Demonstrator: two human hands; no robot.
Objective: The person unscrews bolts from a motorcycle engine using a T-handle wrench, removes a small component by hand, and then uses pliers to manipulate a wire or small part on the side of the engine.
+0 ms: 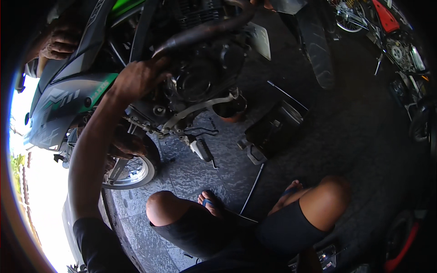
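Observation:
My left hand [139, 81] reaches across to the side of a motorcycle engine [198, 79], below a bent brownish exhaust pipe [202, 36]. Its fingers curl in beside the round engine cover; their tips are hidden, and I cannot make out what they grip. Around the hand are a grey and green body panel [75, 95], a curved metal lever [195, 108] and a footpeg [200, 149]. Outside the frame, or hidden, is my right hand. At the far left another person's hand [61, 43] rests by the motorcycle's bodywork.
On the tiled floor, a round pan [230, 109] sits under the engine, beside a black box-like part [275, 127]. Thin metal rods [251, 189] lie between my feet and beyond the box. A wheel [136, 170] stands left; other motorcycles [400, 50] line the right.

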